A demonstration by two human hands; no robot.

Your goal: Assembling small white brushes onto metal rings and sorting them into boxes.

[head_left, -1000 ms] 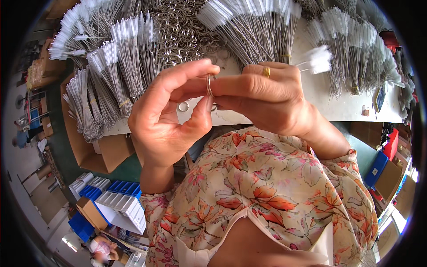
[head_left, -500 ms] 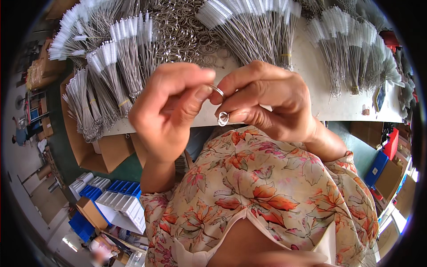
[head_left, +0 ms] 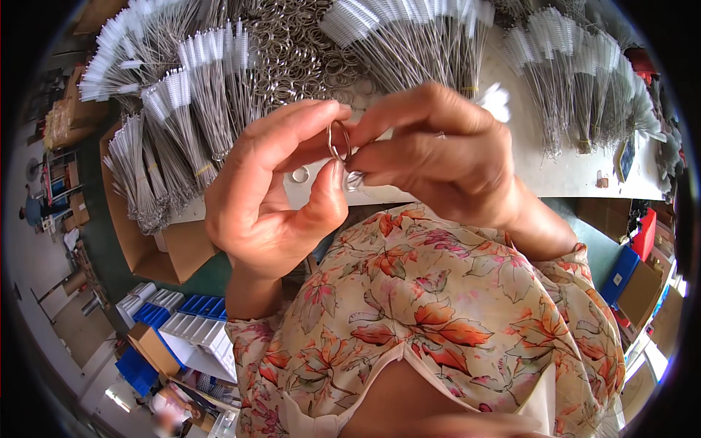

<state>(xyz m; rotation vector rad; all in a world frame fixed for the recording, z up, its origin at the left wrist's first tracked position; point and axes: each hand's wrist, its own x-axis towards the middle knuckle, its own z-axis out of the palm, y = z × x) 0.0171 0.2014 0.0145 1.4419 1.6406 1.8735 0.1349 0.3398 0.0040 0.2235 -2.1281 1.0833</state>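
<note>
Over the table edge, my left hand (head_left: 274,190) pinches a metal ring (head_left: 332,142) between thumb and index finger. The ring is turned so its round opening shows. Close against it, my right hand (head_left: 445,153) is closed on a few small wire brushes, whose looped wire ends (head_left: 354,180) stick out below the fingertips. Blurred white bristles (head_left: 495,102) show beyond the right knuckles. Fingers hide most of the wire stems, and I cannot tell whether a loop is on the ring.
Bundles of wire brushes (head_left: 208,87) lie at the left, with more bundles (head_left: 416,44) ahead and others (head_left: 584,80) at the right. A heap of metal rings (head_left: 303,51) lies between them. A single ring (head_left: 300,174) rests near the table's edge. A cardboard box (head_left: 164,255) stands below left.
The ring has turned from edge-on to showing its opening, and my left thumb has shifted down. The looped ends have moved left and up. White bristles now show behind my right hand.
</note>
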